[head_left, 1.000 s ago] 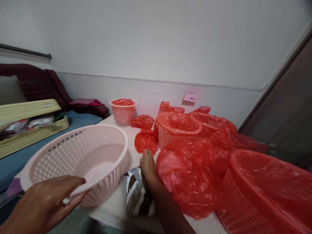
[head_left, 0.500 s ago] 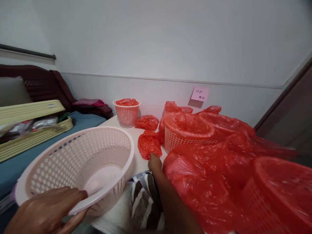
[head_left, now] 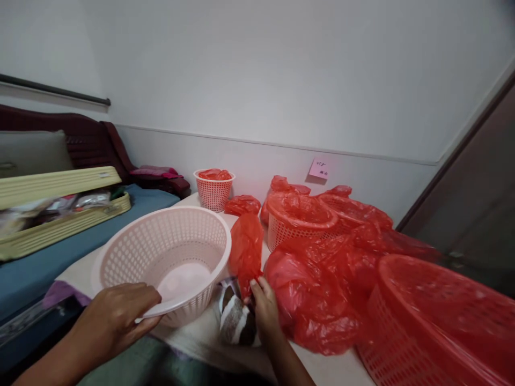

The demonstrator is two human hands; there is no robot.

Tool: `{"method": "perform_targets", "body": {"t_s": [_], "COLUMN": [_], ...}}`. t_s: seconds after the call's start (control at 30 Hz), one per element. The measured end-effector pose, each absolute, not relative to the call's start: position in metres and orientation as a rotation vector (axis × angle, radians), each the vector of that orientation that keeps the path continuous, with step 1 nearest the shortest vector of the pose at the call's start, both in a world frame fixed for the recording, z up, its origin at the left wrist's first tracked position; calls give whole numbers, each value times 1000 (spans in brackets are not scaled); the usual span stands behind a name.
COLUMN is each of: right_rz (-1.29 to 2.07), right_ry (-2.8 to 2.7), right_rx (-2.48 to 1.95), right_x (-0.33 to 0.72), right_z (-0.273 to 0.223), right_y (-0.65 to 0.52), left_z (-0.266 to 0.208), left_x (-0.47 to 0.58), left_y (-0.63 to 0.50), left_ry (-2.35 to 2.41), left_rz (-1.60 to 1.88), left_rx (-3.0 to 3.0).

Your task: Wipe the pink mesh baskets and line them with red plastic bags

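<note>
A large pale pink plastic basket [head_left: 169, 225] with perforated walls stands tilted on the table's left side; nothing shows inside it. My left hand [head_left: 120, 311] grips its near rim, thumb below and fingers over the edge. A red plastic bag [head_left: 246, 244] stretches up and away from my right hand [head_left: 261, 303], which pinches its near end. Under that hand lies a brown and white striped cloth [head_left: 236, 321]. Just to the right sits a heap of red plastic bags [head_left: 317, 300].
Bag-lined baskets [head_left: 298, 225] stand behind the heap, and another large one [head_left: 434, 300] is at the right. A small pink basket [head_left: 214, 192] holds red plastic near the wall. A yellow case [head_left: 68, 225] lies on the blue bed at left. A pink note [head_left: 319, 168] is on the wall.
My right hand has drawn the red bag nearer, and the crumpled bag is now stretched out long. My left hand keeps its hold on the basket rim, and the view has shifted slightly.
</note>
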State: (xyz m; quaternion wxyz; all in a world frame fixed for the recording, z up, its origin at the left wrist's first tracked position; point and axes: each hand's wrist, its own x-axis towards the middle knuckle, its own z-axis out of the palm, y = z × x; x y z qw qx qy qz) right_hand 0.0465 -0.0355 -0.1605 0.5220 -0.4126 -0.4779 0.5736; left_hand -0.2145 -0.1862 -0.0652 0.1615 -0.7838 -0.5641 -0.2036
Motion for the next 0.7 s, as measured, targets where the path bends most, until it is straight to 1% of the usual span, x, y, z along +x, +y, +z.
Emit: {"method": "perform_targets", "body": {"t_s": [0.1,0.27,0.4,0.5,0.6,0.7], "right_rz": [1418,1444,1615,1651,1537,1247], "right_ry": [-1050,-972,-910,-885,-877,-992], "right_rx": [-1008,-953,-839,-795,-820,-885], "right_x": [78,100,98,101,108,113], "right_z": [-152,-148,-153,-140,-112,-84], "right_y": [-83,-138,-154,-153,-147,-138], "left_z": [-63,-57,-49,-39,-30,-25], "left_x": [-214,-213,-222,-224,-212,-187], "left_y": [-195,-196,-187,-182,-188,-204], "left_ry": [-1537,-1379,-1453,-1501,-1548,-1657], "left_rz": [-467,-406,-373,-353,-518,-922], "left_rx": [-2380,-2464,-2371,-2315,-2288,-2193]}}
